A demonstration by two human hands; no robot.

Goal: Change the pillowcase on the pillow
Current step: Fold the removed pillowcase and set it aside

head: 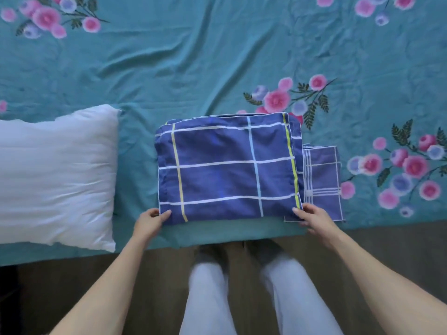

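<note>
Teal floral bedsheet (193,56) above a brown floor (150,274). At centre, a folded blue plaid pillowcase (227,165), its near corners pinched by left hand (150,220) and right hand (312,217); bare white pillow (55,175) at left.

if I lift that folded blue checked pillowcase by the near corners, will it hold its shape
Probably not. The pillowcase is thin, creased cloth, so it should droop and unfold. It looks light. The smaller folded piece beneath may drag along.
</note>
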